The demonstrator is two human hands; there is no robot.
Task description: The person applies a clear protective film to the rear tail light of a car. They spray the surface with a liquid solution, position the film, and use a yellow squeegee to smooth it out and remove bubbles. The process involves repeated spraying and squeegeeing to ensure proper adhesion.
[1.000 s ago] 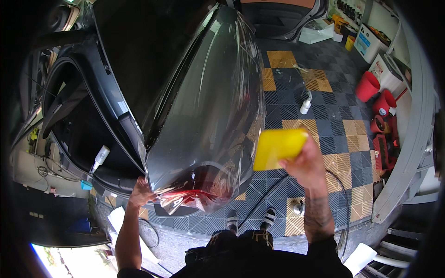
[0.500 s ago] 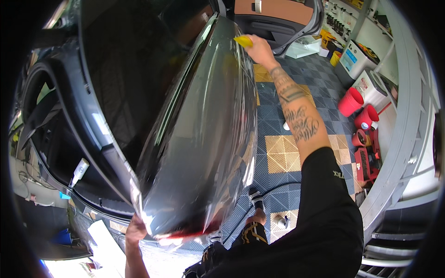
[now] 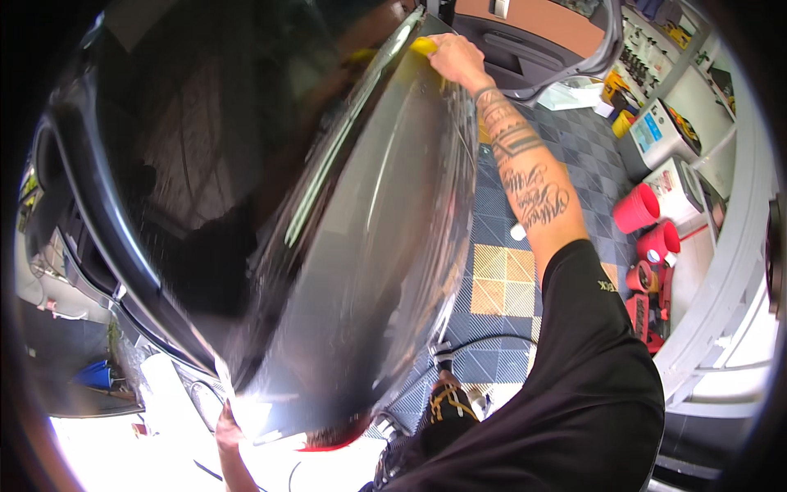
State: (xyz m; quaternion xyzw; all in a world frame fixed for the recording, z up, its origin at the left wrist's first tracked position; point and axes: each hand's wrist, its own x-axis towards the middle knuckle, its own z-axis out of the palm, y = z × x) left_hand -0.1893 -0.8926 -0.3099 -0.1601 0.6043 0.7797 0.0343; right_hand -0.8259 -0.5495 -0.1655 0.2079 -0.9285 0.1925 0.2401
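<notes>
A dark grey car body panel (image 3: 352, 254) runs from near me to the far end, with glossy clear film (image 3: 461, 271) over it, loose and wrinkled along its right side. My right hand (image 3: 457, 61) is closed around a yellow squeegee (image 3: 424, 46), pressed to the panel's far end below the dark window. At the near left corner my left hand (image 3: 228, 428) is closed at the film's edge; glare and the corner hide most of its fingers. Beside it lies a red tail light (image 3: 334, 435).
An open car door (image 3: 525, 49) with brown trim stands beyond the panel. Red buckets (image 3: 636, 208) and white-fronted machines (image 3: 660, 135) line the right wall. A dark hose (image 3: 492, 338) crosses the tiled floor (image 3: 502, 279) near my feet. A blue bucket (image 3: 94, 375) sits at left.
My right hand and the squeegee have gone farther along the panel toward the open door. My left hand stays by the near corner. The whole view has shifted with my head.
</notes>
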